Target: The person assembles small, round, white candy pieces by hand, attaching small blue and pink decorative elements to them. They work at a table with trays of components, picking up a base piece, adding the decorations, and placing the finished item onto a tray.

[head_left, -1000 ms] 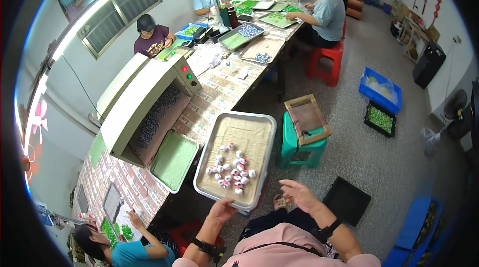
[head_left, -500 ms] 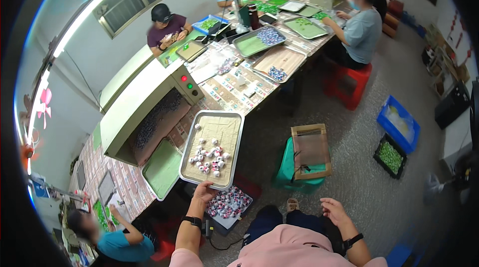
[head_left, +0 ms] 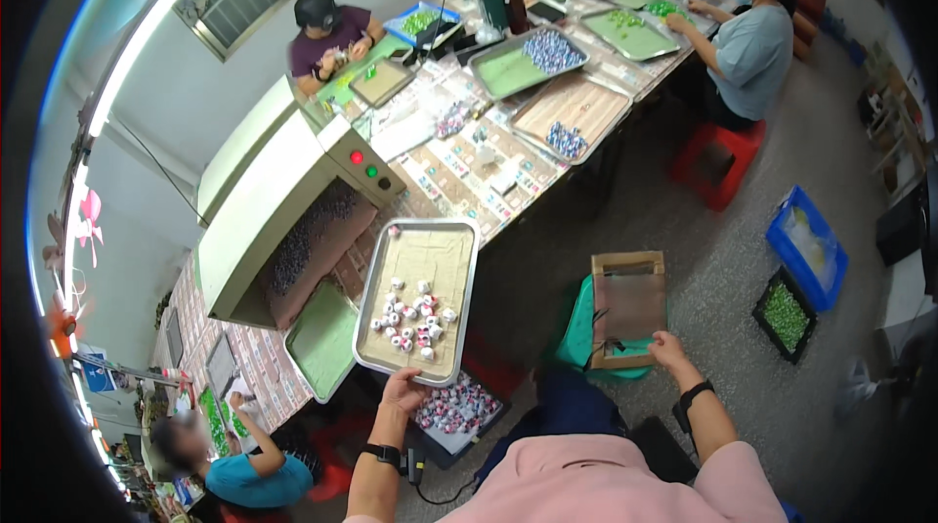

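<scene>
My left hand (head_left: 404, 390) grips the near edge of a metal-rimmed tray (head_left: 454, 254) lined with tan cloth. Small white round pieces with red and dark marks (head_left: 405, 318) lie on it, mostly in its nearer half. At the lower right corner of a wooden-framed mesh screen (head_left: 627, 303), my right hand (head_left: 670, 351) has its fingers curled in at the edge. That screen rests on a green stool (head_left: 576, 323). Below the held tray, a floor-level tray holds many similar pieces (head_left: 459, 411).
A conveyor machine (head_left: 283, 200) with lit buttons stands on the long table, a green-lined tray (head_left: 322, 342) at its mouth. Several people sit working around the table. A red stool (head_left: 718, 161), a blue bin (head_left: 806, 244) and a black crate of green pieces (head_left: 785, 318) are at right.
My right hand has moved forward from beside my lap to the mesh screen's corner, its fingers drawing in. My left hand keeps hold of the tray. The whole view has shifted slightly.
</scene>
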Demonstrator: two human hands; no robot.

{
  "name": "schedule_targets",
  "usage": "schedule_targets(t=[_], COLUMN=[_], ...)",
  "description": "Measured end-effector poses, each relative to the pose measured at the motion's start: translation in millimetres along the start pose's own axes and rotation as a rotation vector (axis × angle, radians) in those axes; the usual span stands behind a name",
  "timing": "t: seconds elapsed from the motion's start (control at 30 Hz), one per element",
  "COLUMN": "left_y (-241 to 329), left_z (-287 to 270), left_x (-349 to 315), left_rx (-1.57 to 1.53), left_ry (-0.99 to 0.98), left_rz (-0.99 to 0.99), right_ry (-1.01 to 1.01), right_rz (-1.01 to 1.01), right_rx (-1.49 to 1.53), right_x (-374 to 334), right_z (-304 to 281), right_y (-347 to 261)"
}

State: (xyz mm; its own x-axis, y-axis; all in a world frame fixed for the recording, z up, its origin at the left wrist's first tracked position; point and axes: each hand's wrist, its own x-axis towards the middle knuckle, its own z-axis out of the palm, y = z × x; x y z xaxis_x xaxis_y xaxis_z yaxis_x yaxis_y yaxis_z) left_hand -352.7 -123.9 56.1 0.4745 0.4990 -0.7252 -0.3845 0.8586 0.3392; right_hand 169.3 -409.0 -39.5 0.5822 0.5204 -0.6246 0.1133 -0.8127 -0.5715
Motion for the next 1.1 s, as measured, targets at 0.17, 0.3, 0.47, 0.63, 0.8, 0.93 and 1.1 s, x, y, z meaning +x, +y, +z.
schedule_targets(t=[0.17, 0.3, 0.47, 0.63, 0.8, 0.93, 1.1], left_y=[13.4, 15.7, 7.3, -2.0, -5.5, -11.6, -6.7], left_z=[5.8, 3.4, 0.5, 2.5, 4.8, -1.5, 10.6], left_x=[0.7, 2.6, 25.4, 40.3, 42.3, 39.3, 63.7], left_rx=[0.097, 0.054, -0.043, -0.092, -0.15, -0.029, -0.196], left_ry=[0.043, 0.085, 0.014, 0.195, 0.303, 0.523, 0.458], left_rz=[0.003, 0.04, 0.03, 0.076, 0.106, 0.049, 0.03], right_ry=[-0.044, -0.123, -0.062, -0.039, -0.055, 0.179, 0.218], right_rz=[0.175, 0.176, 0.097, -0.041, 0.277, 0.498, 0.493], right_rx=[-0.322, -0.461, -0.627, -0.273, 0.152, 0.012, -0.033], right_x=[29.8, 40.3, 93.5, 171.2, 201.3, 210.3, 212.2], right_z=[6.1, 3.8, 4.2, -15.0, -35.0, -26.4, -3.5], right_y=[3.3, -53.8, -78.1, -32.1, -18.9, -64.9, -45.7])
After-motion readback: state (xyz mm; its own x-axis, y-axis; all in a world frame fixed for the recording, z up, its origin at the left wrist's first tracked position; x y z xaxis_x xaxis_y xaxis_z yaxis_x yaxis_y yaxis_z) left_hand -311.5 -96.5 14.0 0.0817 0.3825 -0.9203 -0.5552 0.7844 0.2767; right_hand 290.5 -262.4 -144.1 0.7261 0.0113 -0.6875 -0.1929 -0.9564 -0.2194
